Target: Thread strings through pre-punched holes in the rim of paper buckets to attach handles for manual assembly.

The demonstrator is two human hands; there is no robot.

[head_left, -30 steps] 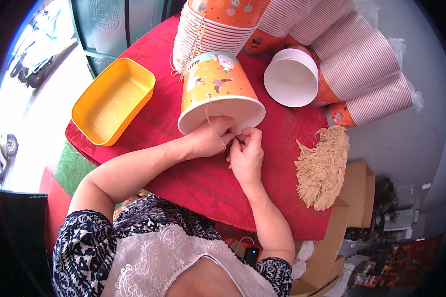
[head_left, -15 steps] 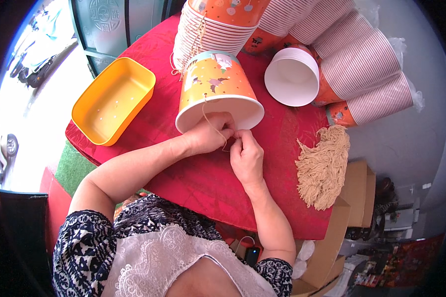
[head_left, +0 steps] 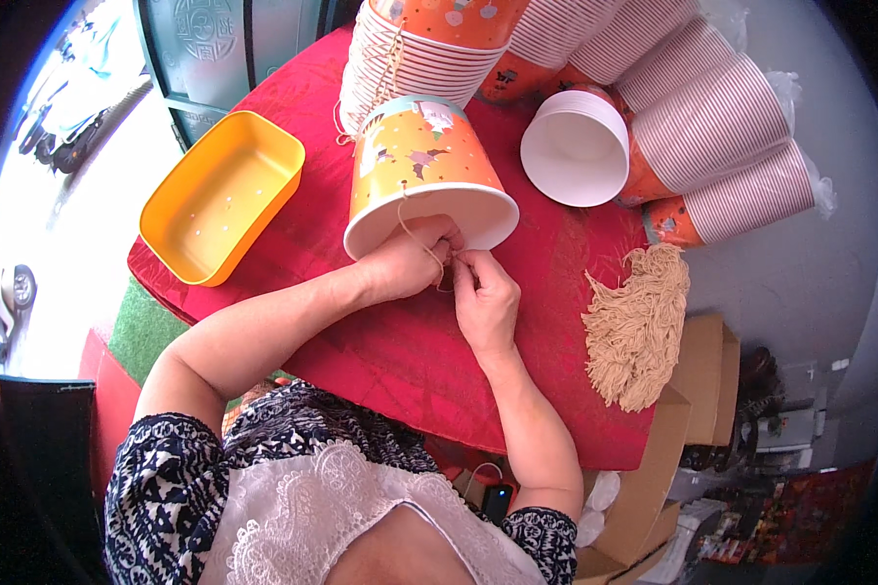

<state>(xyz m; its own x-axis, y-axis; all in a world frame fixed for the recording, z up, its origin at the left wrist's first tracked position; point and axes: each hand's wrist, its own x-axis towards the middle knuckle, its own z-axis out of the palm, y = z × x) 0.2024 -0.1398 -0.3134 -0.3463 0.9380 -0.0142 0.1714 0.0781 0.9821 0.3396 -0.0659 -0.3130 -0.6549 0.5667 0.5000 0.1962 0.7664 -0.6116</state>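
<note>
An orange paper bucket (head_left: 422, 156) with printed figures lies tilted on the table, its white-rimmed mouth toward me. A thin tan string (head_left: 419, 237) hangs from a hole near its rim and runs down to my hands. My left hand (head_left: 412, 257) reaches into the bucket's mouth, fingers pinched on the string. Right beside it, my right hand (head_left: 486, 297) holds thumb and forefinger together at the string's end by the rim. The fingertips nearly meet, and the exact spot they grip is partly hidden.
A yellow plastic tub (head_left: 222, 200) with small white bits stands left on the red tablecloth (head_left: 380, 366). Behind rises a stack of strung buckets (head_left: 424, 73). At right are white-mouthed nested buckets (head_left: 574, 151), wrapped bucket stacks (head_left: 717, 127), a tan string bundle (head_left: 637, 327) and a cardboard box (head_left: 649, 478).
Both hands stay at the bucket's rim, with small finger movements on the string. The right fingertips have shifted slightly up and to the left.
</note>
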